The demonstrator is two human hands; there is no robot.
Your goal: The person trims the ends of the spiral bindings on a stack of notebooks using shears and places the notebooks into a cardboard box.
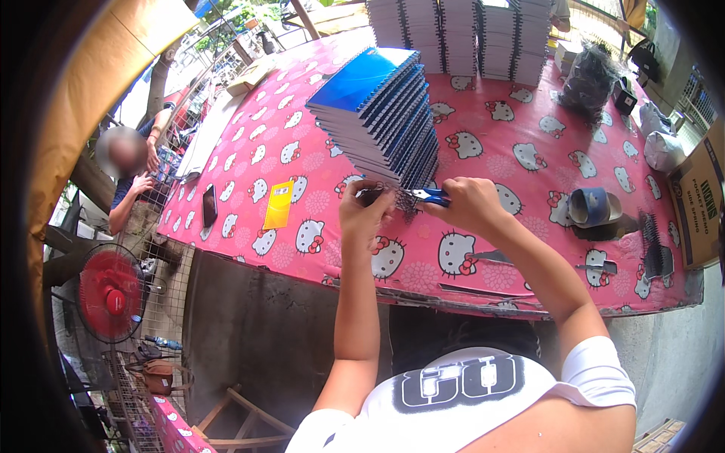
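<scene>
My right hand (pixel 476 202) is closed round the blue handles of small pliers (pixel 433 197), their jaws pointing left toward my other hand. With fingers pinched, my left hand (pixel 365 210) grips a dark piece that looks like black binding coil (pixel 408 205); the fingers hide part of it. Just beyond both hands rises a tall, leaning stack of spiral-bound notebooks (pixel 370 83), with a bright blue cover on top and dark coils along the right side.
More notebook stacks (pixel 453 38) stand at the back. A yellow card (pixel 279 204) and a phone (pixel 210 205) lie to the left. Right are tape rolls (pixel 593 207), black coils (pixel 655 249), a dark plastic bundle (pixel 590 79) and a cardboard box (pixel 698 196). Another person sits far left, near a red fan (pixel 113 298).
</scene>
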